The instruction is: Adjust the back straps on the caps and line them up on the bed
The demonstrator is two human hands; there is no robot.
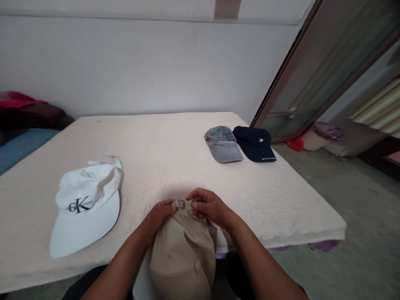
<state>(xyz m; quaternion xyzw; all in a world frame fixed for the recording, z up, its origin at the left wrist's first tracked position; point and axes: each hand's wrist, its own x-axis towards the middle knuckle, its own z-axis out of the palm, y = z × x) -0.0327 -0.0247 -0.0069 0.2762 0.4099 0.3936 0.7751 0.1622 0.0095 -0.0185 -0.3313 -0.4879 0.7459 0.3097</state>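
A beige baseball cap (181,254) hangs at the near edge of the covered surface, its back strap with a small metal buckle (181,203) turned away from me. My left hand (161,214) pinches the strap just left of the buckle. On the other side, my right hand (209,206) grips the strap end between thumb and fingers. Part of a pale brim (143,279) shows below, beside my left forearm. To the left lies a white cap (84,208) with black CK letters and loose straps at its back.
A grey cap (222,143) and a navy cap (254,143) lie side by side at the far right of the cream cover (156,146). A white wall (156,66) stands behind. Dark and pink items (28,108) are piled at far left; a framed door (300,71) is at right.
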